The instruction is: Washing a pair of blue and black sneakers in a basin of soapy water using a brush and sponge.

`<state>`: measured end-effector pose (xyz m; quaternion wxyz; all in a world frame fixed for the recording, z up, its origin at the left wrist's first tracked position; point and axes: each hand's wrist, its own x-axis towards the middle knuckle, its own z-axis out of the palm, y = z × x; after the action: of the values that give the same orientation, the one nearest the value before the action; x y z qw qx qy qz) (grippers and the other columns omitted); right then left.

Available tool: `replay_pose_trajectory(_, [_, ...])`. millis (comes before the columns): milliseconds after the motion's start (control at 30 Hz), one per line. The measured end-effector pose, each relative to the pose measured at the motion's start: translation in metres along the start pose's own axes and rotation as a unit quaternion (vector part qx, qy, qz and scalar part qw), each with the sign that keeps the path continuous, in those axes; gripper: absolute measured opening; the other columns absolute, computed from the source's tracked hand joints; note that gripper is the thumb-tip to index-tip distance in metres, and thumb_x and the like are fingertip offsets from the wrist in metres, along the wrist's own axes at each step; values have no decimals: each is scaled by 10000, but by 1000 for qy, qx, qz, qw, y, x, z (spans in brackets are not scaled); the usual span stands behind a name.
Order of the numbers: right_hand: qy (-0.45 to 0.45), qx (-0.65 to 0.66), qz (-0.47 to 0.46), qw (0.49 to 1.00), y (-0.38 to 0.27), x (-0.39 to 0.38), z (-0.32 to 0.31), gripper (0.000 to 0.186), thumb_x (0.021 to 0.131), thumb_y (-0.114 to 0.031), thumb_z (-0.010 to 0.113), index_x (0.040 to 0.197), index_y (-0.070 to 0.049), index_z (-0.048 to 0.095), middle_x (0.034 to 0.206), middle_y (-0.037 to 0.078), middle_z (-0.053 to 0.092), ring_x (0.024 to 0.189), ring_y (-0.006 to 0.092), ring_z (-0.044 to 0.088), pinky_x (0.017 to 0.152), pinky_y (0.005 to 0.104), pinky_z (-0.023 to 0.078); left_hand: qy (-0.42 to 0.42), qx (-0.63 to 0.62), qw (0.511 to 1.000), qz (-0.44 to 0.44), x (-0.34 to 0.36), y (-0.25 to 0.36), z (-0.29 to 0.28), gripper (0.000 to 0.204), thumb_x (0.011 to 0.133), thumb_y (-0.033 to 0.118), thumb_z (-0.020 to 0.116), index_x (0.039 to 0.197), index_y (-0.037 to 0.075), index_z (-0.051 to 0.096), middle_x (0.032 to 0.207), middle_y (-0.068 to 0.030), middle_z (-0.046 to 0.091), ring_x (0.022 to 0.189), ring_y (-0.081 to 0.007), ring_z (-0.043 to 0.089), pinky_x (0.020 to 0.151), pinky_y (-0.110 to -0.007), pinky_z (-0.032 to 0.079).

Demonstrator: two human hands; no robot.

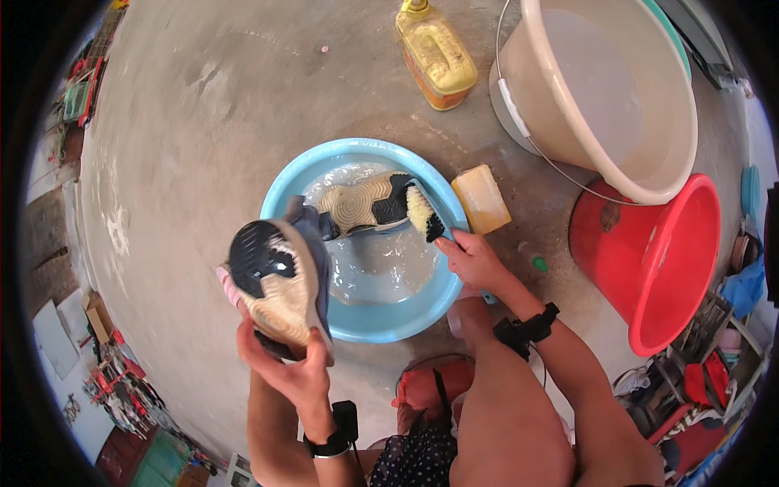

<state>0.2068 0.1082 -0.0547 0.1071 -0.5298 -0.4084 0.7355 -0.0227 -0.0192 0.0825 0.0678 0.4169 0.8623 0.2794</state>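
In the head view, a light-blue basin (389, 316) with cloudy water (373, 272) in it stands on the concrete floor (178, 203). The left hand (288, 369) grips the near end of a dark shoe (288, 312), raised by the basin's left rim with its cream and black sole facing up; suds show on that sole. The right hand (473, 258), at the basin's right rim, has its fingers closed on a brush (420, 213) with pale-yellow and black bristles. A second shoe (361, 203) lies sole up inside the basin toward its far rim; whether the bristles touch it, I cannot quite tell.

A yellowish block (482, 200) sits on the floor just beside the basin's right rim. Past the far rim stands a yellow jug (438, 61); to the right are a cream bucket (527, 89) holding cloudy liquid and a red bucket (608, 243).
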Motion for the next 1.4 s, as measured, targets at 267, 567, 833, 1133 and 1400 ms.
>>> replay_pose_trajectory(267, [4, 13, -18, 1000, 10, 4, 1, 286, 907, -237, 594, 739, -15, 534, 570, -21, 445, 530, 59, 413, 466, 263, 358, 28, -64, 997, -36, 11, 6, -34, 796, 662, -5, 617, 1353, -11, 222, 1330, -170, 362, 1233, -295, 383, 1048, -425, 295])
replay_pose_trajectory(567, [35, -26, -3, 999, 31, 14, 5, 313, 897, -308, 599, 794, -13, 587, 569, 5, 493, 558, 76, 466, 495, 297, 394, -117, -453, 857, -216, 69, 58, -21, 703, 669, 109, 548, 1315, -18, 302, 1241, -217, 484, 1116, -306, 520, 933, -385, 446])
replay_pose_trajectory(833, [36, -28, 4, 999, 27, 8, -2, 335, 893, -382, 577, 835, -55, 619, 560, 58, 566, 536, 134, 549, 507, 319, 431, -372, -527, 754, -127, 118, 165, 44, 696, 807, 289, 592, 1357, -37, 319, 1237, -184, 517, 1074, -264, 567, 921, -364, 468])
replay_pose_trajectory(1133, [5, 30, 5, 1000, 19, 4, 5, 306, 932, -275, 555, 752, -27, 560, 566, -27, 457, 513, 57, 423, 469, 260, 363, -340, -381, 859, 29, 109, 253, 139, 468, 728, 143, 725, 1106, 3, 487, 1029, -127, 514, 790, -178, 551, 668, -298, 473])
replay_pose_trajectory(1400, [-25, 48, 19, 998, 33, 14, 13, 365, 904, -343, 587, 741, -18, 544, 552, 21, 492, 524, 98, 487, 492, 304, 404, -355, -334, 872, 51, 100, 216, 107, 342, 814, 83, 660, 1135, 56, 544, 1116, -64, 552, 969, -140, 550, 778, -275, 474])
